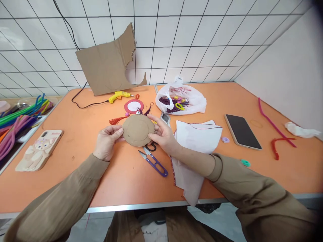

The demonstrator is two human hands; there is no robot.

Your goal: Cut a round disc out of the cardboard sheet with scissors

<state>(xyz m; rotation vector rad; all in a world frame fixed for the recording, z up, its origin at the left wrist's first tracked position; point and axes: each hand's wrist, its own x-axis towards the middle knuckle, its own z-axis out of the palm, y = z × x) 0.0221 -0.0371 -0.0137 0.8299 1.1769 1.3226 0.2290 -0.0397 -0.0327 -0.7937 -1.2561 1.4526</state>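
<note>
Between my two hands I hold a round cardboard disc (137,131) with a smaller circle marked on its face. My left hand (108,139) pinches its left edge between thumb and fingers. On the right edge, my right hand (164,136) grips it the same way. Just below the disc lie purple thread snips (155,163), and a black scissor handle (151,146) shows partly from under it. Behind the disc are a red ring with a white centre (133,106) and a red tassel (118,120). White cloth (196,134) with dark red stitched edging lies under my right forearm.
A yellow glue gun (121,96) with a cord lies at the back, near a cut cardboard sheet (106,67) against the tiled wall. A plastic bag of threads (194,101) sits behind the cloth. Phones (242,131) lie on both sides; pipe cleaners (17,127) fill the left edge.
</note>
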